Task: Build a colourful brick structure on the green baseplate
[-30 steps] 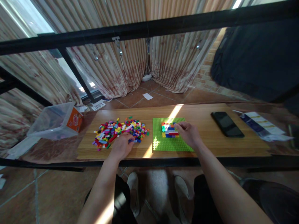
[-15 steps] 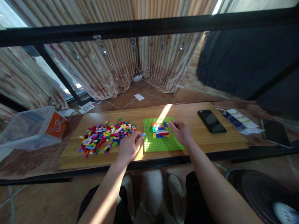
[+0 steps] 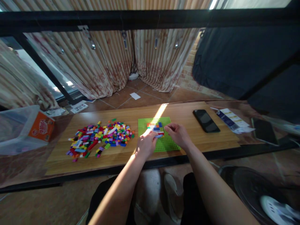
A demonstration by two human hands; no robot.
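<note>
A green baseplate (image 3: 168, 144) lies on the wooden board, carrying a flat build of coloured bricks (image 3: 157, 127) in red, blue, white and orange. My left hand (image 3: 147, 144) reaches over the plate's left part, covering the near left side of the build. Its thumb and fingers are closed on a light blue brick (image 3: 159, 135) at the build's near edge. Just right of the build, my right hand (image 3: 178, 136) hovers over the plate with thumb and forefinger pinched together. Whether anything sits in that pinch is hidden.
A spread pile of loose bricks (image 3: 100, 137) covers the board's left part. A black phone (image 3: 206, 120) lies on the right, with leaflets (image 3: 234, 120) beyond it. On the far left stands a clear plastic box (image 3: 18, 131) with an orange label.
My left hand has moved right, from beside the baseplate to over the build, carrying the light blue brick. My right hand stays pinched by the build's right side. The view has shifted slightly.
</note>
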